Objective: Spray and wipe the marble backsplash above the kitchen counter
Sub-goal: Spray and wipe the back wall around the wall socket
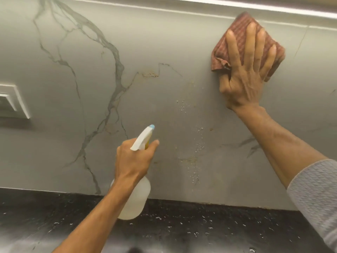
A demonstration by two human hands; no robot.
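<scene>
A white switch plate (12, 102) sits far left on the marble backsplash (73, 115). Your left hand (135, 159) is wrapped tight around the spray bottle (134, 199), nozzle pointing at the wet drops (198, 141) on the wall. Up high on the right, your right hand (244, 73) is spread flat, pressing the red cloth (238, 30) on the marble.

The marble backsplash (145, 42) fills most of the frame, pale grey with dark veins branching down its left half. Droplets and yellowish smears (193, 143) run down its middle. A translucent spray bottle (135, 198) with a white, blue-tipped trigger head stands tilted at lower centre, nozzle towards the wall. A folded reddish-brown checked cloth (235, 33) lies flat against the marble at upper right.
</scene>
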